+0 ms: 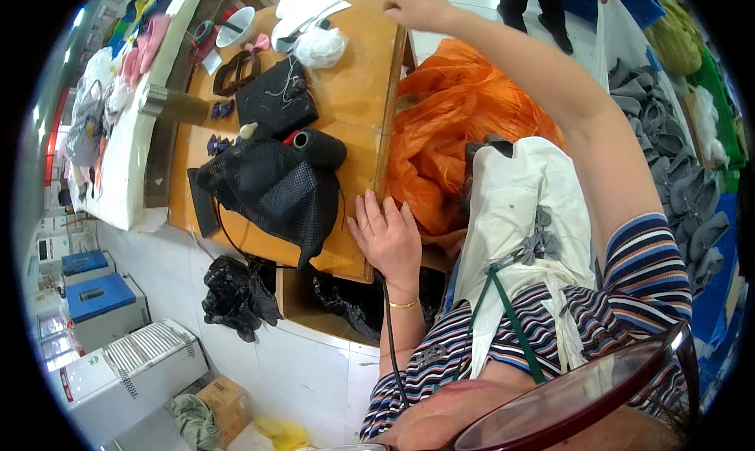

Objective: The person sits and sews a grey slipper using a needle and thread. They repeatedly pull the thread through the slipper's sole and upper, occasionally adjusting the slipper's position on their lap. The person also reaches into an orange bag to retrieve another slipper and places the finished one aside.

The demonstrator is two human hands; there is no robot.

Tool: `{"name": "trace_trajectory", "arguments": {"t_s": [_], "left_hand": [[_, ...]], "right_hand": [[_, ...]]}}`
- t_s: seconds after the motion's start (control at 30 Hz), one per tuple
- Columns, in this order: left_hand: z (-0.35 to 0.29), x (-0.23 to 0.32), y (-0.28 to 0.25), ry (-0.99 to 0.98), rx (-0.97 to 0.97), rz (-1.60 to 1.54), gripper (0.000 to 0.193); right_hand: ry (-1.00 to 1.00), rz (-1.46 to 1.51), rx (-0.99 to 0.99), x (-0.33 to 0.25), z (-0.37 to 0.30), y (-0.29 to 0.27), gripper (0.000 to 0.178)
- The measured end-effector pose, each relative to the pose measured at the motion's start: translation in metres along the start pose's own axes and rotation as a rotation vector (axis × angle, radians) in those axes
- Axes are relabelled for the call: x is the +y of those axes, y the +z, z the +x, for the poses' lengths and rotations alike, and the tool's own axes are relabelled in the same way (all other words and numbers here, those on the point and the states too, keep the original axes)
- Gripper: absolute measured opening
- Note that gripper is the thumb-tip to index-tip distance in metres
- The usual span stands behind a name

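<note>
My left hand [387,239], with a gold bracelet at the wrist, lies on the near edge of the wooden table [358,97], fingers spread and nothing in them. My right arm stretches out to the table's far corner. There my right hand [417,7] hovers with fingers curled in; whatever they may pinch is hidden. Across my lap lies a cream apron [511,184], with a grey fabric bow [541,239] on it. A dark cord runs past my left wrist. Nearest to my left hand on the table is a black mesh cloth [271,191] over a bulky shape.
An orange plastic bag [464,113] fills the space beside the table. Many grey fabric pieces [676,168] lie in a bag at right. On the table are a black pouch [275,97], clear plastic wrap [320,47] and a metal flask [174,105]. Someone stands [535,3] beyond.
</note>
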State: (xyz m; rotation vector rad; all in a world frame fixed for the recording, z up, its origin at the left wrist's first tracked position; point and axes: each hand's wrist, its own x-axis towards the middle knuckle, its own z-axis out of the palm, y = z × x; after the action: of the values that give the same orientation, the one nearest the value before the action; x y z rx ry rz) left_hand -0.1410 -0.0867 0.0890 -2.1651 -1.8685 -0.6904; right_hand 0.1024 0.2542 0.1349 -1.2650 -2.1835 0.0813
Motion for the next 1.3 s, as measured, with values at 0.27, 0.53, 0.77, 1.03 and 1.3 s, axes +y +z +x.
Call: {"name": "trace_trajectory", "arguments": {"t_s": [0.27, 0.53, 0.77, 1.03, 1.3], "left_hand": [[-0.002, -0.002, -0.001, -0.019, -0.003, 0.047, 0.025], [0.000, 0.002, -0.003, -0.033, 0.026, 0.068, 0.023], [-0.003, 0.005, 0.009, -0.021, 0.057, 0.075, 0.022], [0.001, 0.012, 0.008, -0.032, 0.050, 0.162, 0.021], [-0.002, 0.029, 0.018, 0.021, 0.078, 0.176, 0.021]], "right_hand": [[-0.276, 0.221, -0.101, -0.166, 0.000, -0.002, 0.016], [-0.307, 0.021, -0.344, -0.223, 0.046, 0.027, 0.011], [-0.523, -0.284, -0.443, -0.231, 0.056, 0.069, 0.011], [-0.601, -0.413, -0.534, -0.240, 0.059, 0.070, 0.017], [-0.467, -0.300, -0.540, -0.194, 0.048, 0.027, 0.025]]}}
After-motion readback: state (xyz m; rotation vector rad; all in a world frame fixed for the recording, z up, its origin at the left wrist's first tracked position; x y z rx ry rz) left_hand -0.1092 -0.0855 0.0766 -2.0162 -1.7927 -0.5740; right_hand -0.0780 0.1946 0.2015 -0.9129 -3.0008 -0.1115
